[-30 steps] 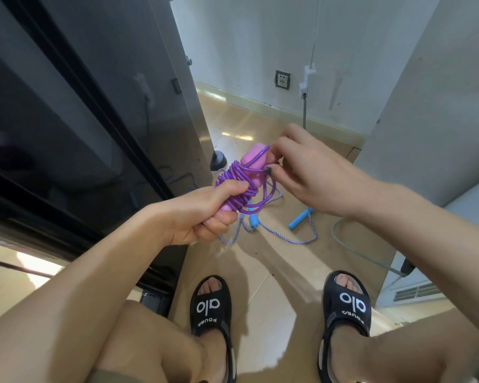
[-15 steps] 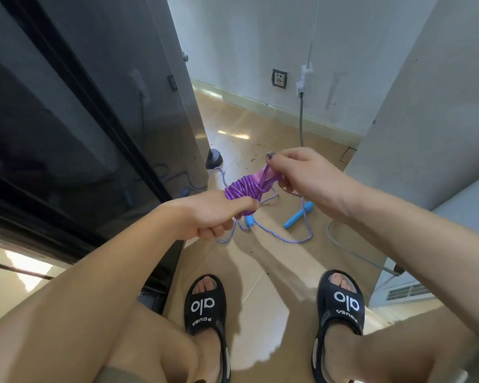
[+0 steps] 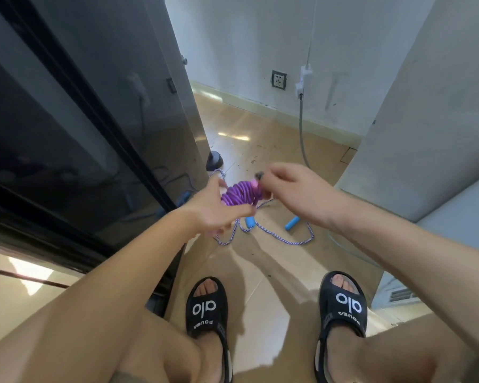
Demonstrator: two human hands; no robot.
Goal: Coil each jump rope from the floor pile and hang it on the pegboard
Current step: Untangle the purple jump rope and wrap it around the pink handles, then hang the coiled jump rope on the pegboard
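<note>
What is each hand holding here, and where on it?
Left hand grips the coiled purple jump rope around its bundle; right hand pinches its far end.

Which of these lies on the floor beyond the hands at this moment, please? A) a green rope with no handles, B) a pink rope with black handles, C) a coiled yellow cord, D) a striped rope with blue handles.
D: the striped rope with blue handles lies loose on the floor, while the left hand and the right hand hold the purple rope bundle above it.
</note>
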